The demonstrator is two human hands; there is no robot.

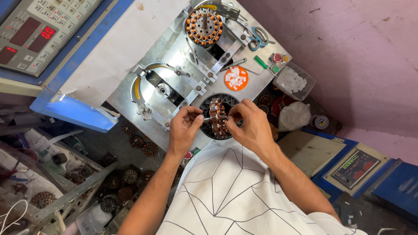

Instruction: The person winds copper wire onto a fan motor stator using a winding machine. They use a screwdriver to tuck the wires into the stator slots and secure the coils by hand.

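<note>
Holding 1 copper-wound stator (216,117) on edge over the dark round opening (207,104) at the near edge of the metal winding plate (174,52), both hands work at its hub.

- Left hand (183,127): thumb and forefinger pinched on the short shaft end at the stator's left face.
- Right hand (249,126): fingertips pressed against the right face, pinching the stator's rim.
- Step in hand, as judged: checking or dressing the finished winding; the next move seems to call for a steady 2-sided grip while turning the piece.
- 1 second wound stator (203,27), mounted at the plate's far edge.
- 1 empty winding station (163,90), plate's left side.
- 1 orange lid (236,78) of white slips.
- 1 clear tray (294,80), right edge.
- 1 scissors (257,37).
- 2 control panels (35,30).
</note>
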